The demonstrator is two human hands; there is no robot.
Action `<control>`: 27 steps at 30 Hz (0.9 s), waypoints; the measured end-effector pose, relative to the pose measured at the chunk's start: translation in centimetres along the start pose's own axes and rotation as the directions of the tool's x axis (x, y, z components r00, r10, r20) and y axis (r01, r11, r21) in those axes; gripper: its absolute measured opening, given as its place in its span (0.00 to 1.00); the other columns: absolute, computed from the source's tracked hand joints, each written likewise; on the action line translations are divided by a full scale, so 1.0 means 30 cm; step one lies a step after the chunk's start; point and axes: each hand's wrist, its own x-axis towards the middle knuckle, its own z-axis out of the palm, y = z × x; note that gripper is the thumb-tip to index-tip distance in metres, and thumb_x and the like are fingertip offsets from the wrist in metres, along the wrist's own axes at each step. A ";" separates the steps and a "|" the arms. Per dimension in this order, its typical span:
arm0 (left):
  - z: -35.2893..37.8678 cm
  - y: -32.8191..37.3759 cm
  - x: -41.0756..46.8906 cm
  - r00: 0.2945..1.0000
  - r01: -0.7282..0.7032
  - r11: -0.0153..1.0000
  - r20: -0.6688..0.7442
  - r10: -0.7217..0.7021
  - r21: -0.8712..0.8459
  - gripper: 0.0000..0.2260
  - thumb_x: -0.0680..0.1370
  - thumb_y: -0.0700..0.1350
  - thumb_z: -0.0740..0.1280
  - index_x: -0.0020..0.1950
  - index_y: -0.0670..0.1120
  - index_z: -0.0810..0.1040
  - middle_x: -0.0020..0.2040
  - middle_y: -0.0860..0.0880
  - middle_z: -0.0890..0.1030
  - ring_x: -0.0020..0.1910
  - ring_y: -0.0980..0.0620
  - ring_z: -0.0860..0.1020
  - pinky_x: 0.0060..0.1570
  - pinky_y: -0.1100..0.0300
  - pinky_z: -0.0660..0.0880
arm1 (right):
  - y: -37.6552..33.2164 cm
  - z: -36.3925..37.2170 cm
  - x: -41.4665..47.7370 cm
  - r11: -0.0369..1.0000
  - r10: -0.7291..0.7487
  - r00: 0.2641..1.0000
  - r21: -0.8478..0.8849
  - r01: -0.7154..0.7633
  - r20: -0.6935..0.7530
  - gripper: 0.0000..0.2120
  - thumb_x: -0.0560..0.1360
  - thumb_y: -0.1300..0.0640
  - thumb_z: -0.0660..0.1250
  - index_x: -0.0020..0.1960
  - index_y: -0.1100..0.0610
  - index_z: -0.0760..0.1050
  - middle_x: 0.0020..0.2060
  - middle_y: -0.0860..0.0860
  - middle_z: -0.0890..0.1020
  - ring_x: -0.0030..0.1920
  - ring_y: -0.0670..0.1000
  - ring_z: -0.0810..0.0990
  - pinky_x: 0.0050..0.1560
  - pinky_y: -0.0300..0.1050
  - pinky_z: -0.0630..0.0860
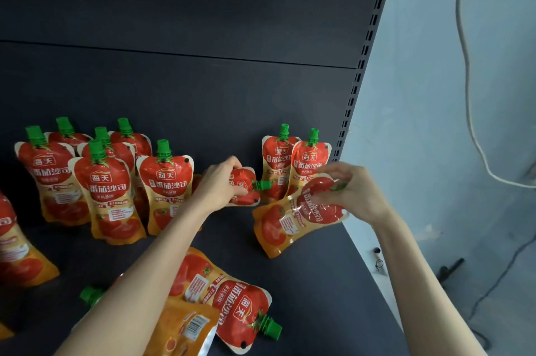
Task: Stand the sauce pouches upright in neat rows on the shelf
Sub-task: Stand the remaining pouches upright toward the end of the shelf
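Red-and-orange tomato sauce pouches with green caps fill a dark shelf (319, 283). My left hand (220, 184) grips a pouch (246, 181) lying on its side, its cap pointing right. My right hand (351, 190) holds the top of another tilted pouch (293, 219) near its green cap; the pouch's base touches the shelf. Two pouches (307, 164) stand upright at the back right. Several more (107, 181) stand in a loose group at the back left. Three pouches lie flat at the front, one face-up (232, 303).
The shelf's right edge (374, 268) runs beside a pale blue wall with a white cable (467, 94). A slotted upright (359, 71) rises at the back right. Another pouch (14, 248) stands at the far left edge.
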 end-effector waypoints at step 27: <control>0.080 -0.026 -0.124 0.980 0.009 0.809 -0.155 -0.124 -0.588 0.21 0.73 0.45 0.70 0.64 0.47 0.70 0.58 0.50 0.77 0.58 0.53 0.76 0.56 0.57 0.75 | 0.099 0.228 0.040 0.948 -0.135 0.973 0.262 0.181 -0.186 0.20 0.71 0.60 0.72 0.58 0.53 0.68 0.54 0.48 0.80 0.55 0.49 0.80 0.55 0.49 0.79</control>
